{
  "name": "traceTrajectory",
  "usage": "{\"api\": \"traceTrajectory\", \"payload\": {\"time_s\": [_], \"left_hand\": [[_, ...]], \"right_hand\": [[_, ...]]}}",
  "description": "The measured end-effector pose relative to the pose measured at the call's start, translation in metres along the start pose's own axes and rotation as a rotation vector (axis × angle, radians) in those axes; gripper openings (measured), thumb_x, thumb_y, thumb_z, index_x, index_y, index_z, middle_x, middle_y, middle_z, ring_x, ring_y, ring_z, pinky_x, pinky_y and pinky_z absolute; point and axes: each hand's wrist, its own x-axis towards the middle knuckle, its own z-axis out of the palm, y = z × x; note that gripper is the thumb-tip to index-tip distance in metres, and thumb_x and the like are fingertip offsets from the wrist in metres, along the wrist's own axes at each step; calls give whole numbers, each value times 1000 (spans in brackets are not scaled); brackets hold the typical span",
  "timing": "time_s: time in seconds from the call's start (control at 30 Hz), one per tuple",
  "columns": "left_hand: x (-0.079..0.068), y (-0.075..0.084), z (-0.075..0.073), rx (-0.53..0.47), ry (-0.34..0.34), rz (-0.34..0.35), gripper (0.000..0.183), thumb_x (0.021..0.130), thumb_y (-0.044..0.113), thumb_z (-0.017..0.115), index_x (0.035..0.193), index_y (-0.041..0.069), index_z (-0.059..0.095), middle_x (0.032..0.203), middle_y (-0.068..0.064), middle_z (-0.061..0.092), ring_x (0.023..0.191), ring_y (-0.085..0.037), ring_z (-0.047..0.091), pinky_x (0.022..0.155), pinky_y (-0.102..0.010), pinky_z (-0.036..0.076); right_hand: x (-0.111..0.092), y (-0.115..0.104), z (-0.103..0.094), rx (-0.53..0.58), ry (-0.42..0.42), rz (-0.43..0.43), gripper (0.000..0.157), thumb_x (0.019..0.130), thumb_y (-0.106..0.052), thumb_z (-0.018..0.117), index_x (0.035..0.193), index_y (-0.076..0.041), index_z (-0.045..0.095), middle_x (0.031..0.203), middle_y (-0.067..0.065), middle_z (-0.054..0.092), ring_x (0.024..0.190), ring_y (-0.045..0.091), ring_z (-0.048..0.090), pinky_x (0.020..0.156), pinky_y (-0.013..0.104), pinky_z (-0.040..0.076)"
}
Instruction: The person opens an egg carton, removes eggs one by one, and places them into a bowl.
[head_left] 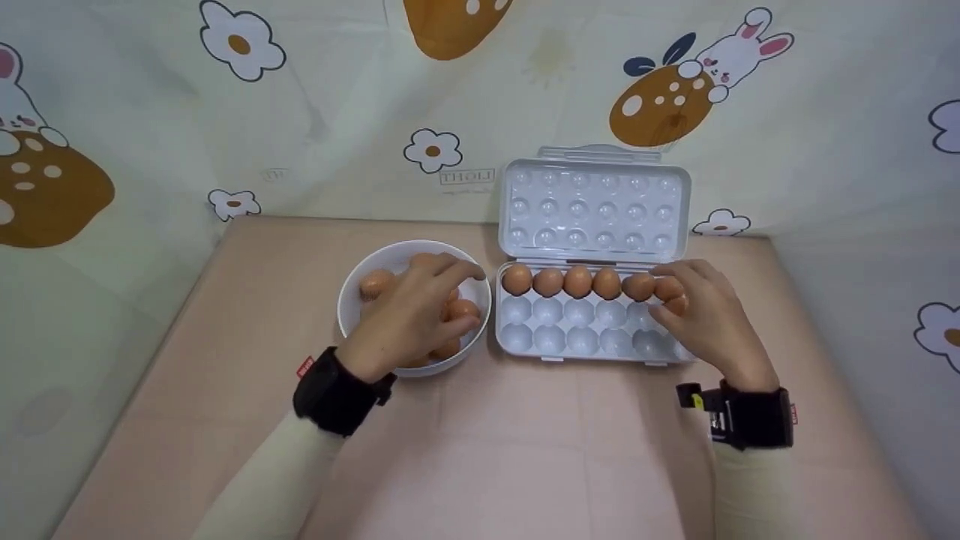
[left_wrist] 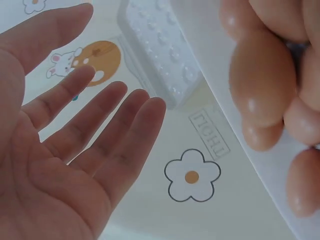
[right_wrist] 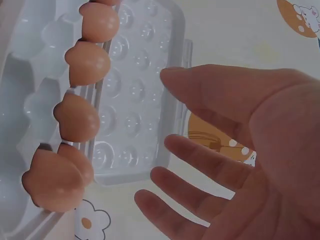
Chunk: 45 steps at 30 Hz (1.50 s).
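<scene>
A white bowl (head_left: 352, 262) of brown eggs (left_wrist: 262, 77) stands left of the egg carton. Over the bowl is my left hand (head_left: 416, 311), palm down, its fingers spread and nothing held. The pale egg carton (head_left: 581, 339) lies with its lid (head_left: 592, 199) raised. Brown eggs (head_left: 577, 282) line its back row. At the right end, one more egg (right_wrist: 55, 180) sits just in front of that row. My right hand (head_left: 712, 326) is beside this end, thumb and fingers apart around the end eggs, partly hiding them. The right wrist view shows its fingers (right_wrist: 205, 155) extended, holding nothing.
Front hollows (head_left: 549, 341) of the carton show between the hands. The table (head_left: 510, 450) has a pinkish cover. Behind it hangs a pale cloth (head_left: 345, 97) printed with flowers and rabbits, close to the raised lid. Both wrists wear black bands (head_left: 334, 394).
</scene>
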Motion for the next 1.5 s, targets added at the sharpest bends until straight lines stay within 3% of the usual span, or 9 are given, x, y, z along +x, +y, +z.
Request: {"api": "traceTrajectory", "payload": {"time_s": [0.23, 0.4, 0.63, 0.87, 1.07, 1.23, 1.33, 1.5], "left_hand": [[2, 13, 19, -27, 39, 23, 53, 91, 26, 86, 138, 18, 65, 132, -1, 67, 113, -19, 64, 98, -36, 54], [7, 22, 32, -58, 33, 24, 55, 90, 30, 87, 138, 16, 64, 131, -2, 68, 111, -20, 65, 97, -34, 56], [10, 26, 49, -198, 29, 34, 49, 90, 22, 88, 132, 15, 64, 131, -4, 67, 114, -19, 63, 99, -31, 55], [11, 28, 58, -227, 21, 15, 47, 91, 23, 87, 131, 18, 64, 132, -1, 65, 115, -19, 64, 98, -31, 56], [12, 29, 62, -207, 29, 24, 45, 91, 24, 87, 130, 19, 64, 128, 1, 66, 110, -15, 63, 96, -30, 55], [13, 29, 62, -212, 33, 29, 45, 91, 23, 86, 130, 19, 65, 126, 1, 66, 109, -16, 62, 95, -31, 55], [13, 29, 62, -210, 24, 24, 45, 91, 24, 86, 130, 19, 65, 127, 1, 66, 111, -16, 62, 96, -32, 55], [12, 29, 62, -208, 15, 15, 45, 92, 26, 86, 131, 19, 65, 129, 0, 66, 114, -17, 62, 98, -32, 55]], "right_hand": [[-1, 13, 3, -40, -69, 87, 40, 91, 4, 72, 130, 2, 69, 131, 27, 59, 115, 44, 56, 97, 59, 51], [0, 21, 7, -59, -93, 134, 36, 93, 1, 66, 129, 1, 69, 120, 24, 61, 106, 40, 56, 89, 53, 49], [3, 27, 12, -71, -159, 234, 35, 99, -3, 52, 129, -4, 70, 106, 17, 55, 94, 35, 53, 78, 44, 45], [3, 29, 16, -87, -142, 255, 20, 98, 0, 56, 112, -2, 69, 100, 18, 52, 92, 36, 53, 75, 44, 45], [3, 29, 18, -112, -147, 284, 24, 89, 9, 62, 110, -1, 69, 108, 21, 50, 99, 42, 51, 75, 44, 47], [2, 32, 19, -124, -171, 296, 38, 82, 14, 66, 116, -1, 68, 114, 24, 47, 104, 45, 48, 78, 46, 48], [2, 32, 20, -132, -178, 290, 46, 80, 16, 67, 122, -1, 66, 109, 23, 49, 102, 45, 48, 78, 47, 48], [2, 32, 22, -139, -148, 262, 43, 79, 20, 69, 117, 0, 69, 97, 20, 52, 93, 41, 52, 75, 44, 48]]}}
